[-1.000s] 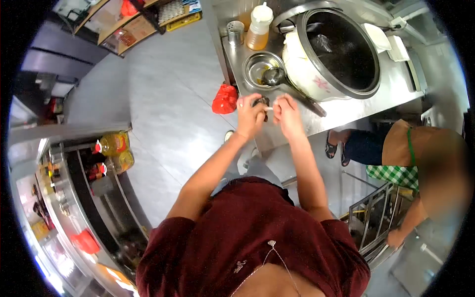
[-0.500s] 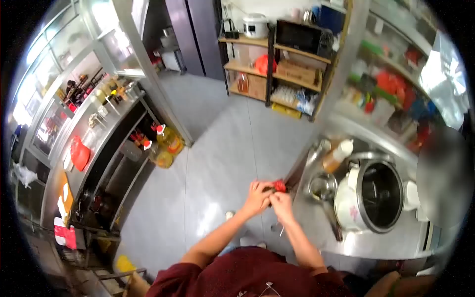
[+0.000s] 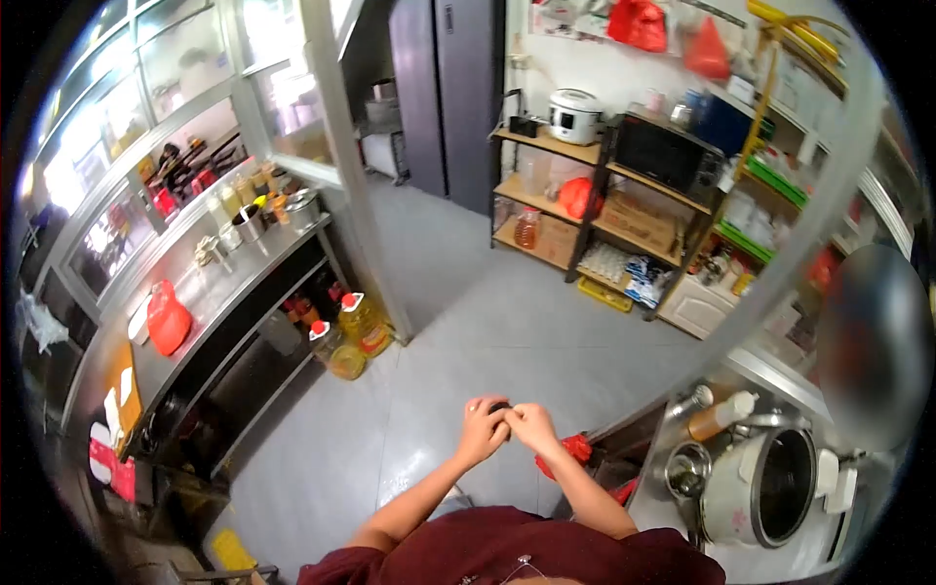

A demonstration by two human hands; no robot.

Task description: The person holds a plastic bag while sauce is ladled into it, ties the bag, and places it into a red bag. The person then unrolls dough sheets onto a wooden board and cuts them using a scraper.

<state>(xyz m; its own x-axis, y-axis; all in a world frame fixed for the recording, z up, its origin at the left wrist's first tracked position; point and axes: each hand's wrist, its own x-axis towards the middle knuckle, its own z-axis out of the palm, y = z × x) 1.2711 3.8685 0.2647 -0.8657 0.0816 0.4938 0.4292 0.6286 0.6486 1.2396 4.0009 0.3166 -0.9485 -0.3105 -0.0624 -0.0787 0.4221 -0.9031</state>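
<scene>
Two-handed handling: left hand [image 3: 481,435] clamps small dark object [image 3: 499,407], right hand [image 3: 533,429] adjoins, grip unclear; next move likely needs steadiness.

Left forearm [image 3: 419,497], bare, slanted between one and two o'clock; left hand [image 3: 480,431], fingers [image 3: 486,404] curled. Right forearm [image 3: 583,489], bare, toward eleven o'clock; right hand [image 3: 530,427], fingers bent, at left hand's three o'clock.

Dark item [image 3: 499,406]: mostly covered by the left hand [image 3: 481,429] and right hand [image 3: 531,427]; too little shows to name it.
Red bag [image 3: 579,448]: partly hidden behind the right forearm [image 3: 581,489].
Maroon shirt [image 3: 497,551]: cut off at the bottom edge.
Metal bowl [image 3: 688,458]: contents too small to tell.
Grey oval [image 3: 873,346]: blurred, possibly a person's head.
</scene>
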